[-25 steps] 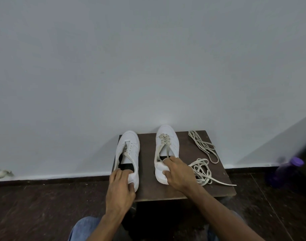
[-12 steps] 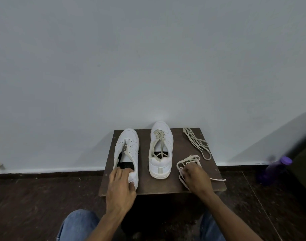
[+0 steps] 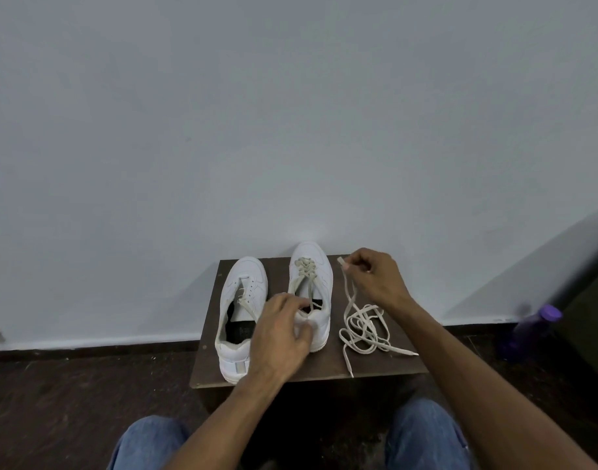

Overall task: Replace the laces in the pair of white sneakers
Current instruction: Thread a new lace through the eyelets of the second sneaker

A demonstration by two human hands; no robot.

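R hand (image 3: 372,276): raised over the far-right part of the table, fingers curled, pinching one end of the loose lace (image 3: 360,329) near its tip; the lace hangs from the pinch down to its pile.
L hand (image 3: 284,337): at the heel of the R shoe (image 3: 311,293), fingers bent round the collar, thumb by the heel; looks like a steadying hold, though how firm I can't tell.
Change, R hand: half a sec ago it was low on the lace pile at the near-right of the table; now it's up and back w/ the end lifted clear.
Change, L hand: was on the heel of the L shoe (image 3: 240,313); now it's across on the R shoe.
L shoe: eyelets mostly bare, one short bit of lace across the tongue, insole showing; sits just beside the R shoe, toes to the wall.
R shoe: old lace loose at the top, criss-crossed only near the toe.
Loose lace: tangled pile on the table (image 3: 206,368), right of the R shoe, one end trailing to the near edge.
Meaning: prob. new lace end found and readied, shoe picked; old lace has to come out first, so the job is early.
Other: purple bottle (image 3: 535,329) on floor, far right, blurred.
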